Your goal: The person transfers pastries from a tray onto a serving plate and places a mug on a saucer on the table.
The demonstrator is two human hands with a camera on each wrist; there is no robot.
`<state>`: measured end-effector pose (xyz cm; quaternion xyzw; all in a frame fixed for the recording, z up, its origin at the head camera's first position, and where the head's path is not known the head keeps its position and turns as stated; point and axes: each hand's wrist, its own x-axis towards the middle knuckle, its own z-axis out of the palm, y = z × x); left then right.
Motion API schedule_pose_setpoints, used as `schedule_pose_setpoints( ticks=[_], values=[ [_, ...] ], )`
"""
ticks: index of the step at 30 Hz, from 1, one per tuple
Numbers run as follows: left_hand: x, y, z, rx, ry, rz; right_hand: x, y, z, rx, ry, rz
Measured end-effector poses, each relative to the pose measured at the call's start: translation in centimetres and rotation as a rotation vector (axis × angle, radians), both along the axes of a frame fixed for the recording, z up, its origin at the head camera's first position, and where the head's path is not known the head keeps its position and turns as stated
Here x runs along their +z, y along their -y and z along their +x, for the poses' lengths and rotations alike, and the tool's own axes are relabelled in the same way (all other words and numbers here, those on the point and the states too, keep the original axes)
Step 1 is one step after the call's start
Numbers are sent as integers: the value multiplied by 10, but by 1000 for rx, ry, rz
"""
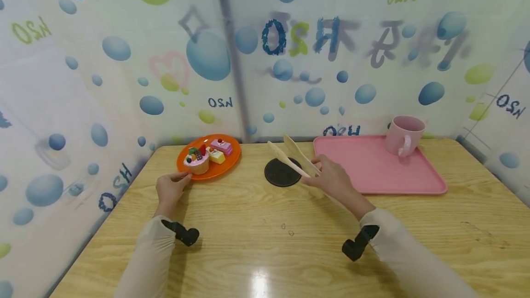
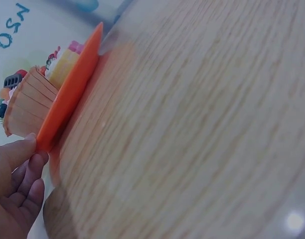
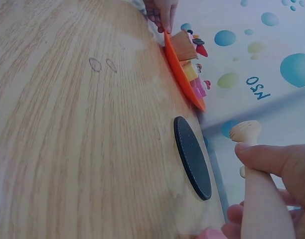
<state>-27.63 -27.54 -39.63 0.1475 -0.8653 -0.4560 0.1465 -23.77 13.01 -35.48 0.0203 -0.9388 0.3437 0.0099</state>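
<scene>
My left hand [image 1: 170, 192] pinches the near left rim of an orange plate [image 1: 217, 173]. In the left wrist view its thumb lies on top of the rim and fingers sit below. On the plate are a toy cupcake [image 1: 196, 163] topped with fruit, a yellow cake slice [image 1: 216, 156] and a pink cake slice [image 1: 222, 146]. My right hand [image 1: 334, 178] grips two light wooden utensils [image 1: 290, 162] with spoon-like heads pointing away to the left. One head [image 3: 246, 131] looks notched in the right wrist view. They hang over a round black coaster [image 1: 282, 176].
Right of my right hand lies a pink tray [image 1: 372, 167] on the wooden table [image 1: 248, 224]. A pink mug [image 1: 403, 134] stands at its back right corner, handle toward me. A patterned curtain [image 1: 256, 72] hangs along the table's back edge.
</scene>
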Motion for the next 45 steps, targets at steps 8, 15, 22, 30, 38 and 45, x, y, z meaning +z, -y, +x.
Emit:
schedule_pose_setpoints(
  ticks=[8,15,22,30,38,45],
  values=[
    [-1,-1,1,-12,-18,9,-1,-14,2,3,-10,34],
    [-2,-2,0,-7,-34,-5,-2,-27,2,6,-14,61],
    [-3,-2,0,4,-25,15,-7,-40,3,-33,9,51],
    [-2,-2,1,8,-16,39,-6,-56,7,-40,44,46],
    [1,-2,0,-9,-6,38,-3,-75,15,-55,40,44],
    [-1,1,-1,-7,-5,31,-6,-92,17,-85,59,30]
  ],
)
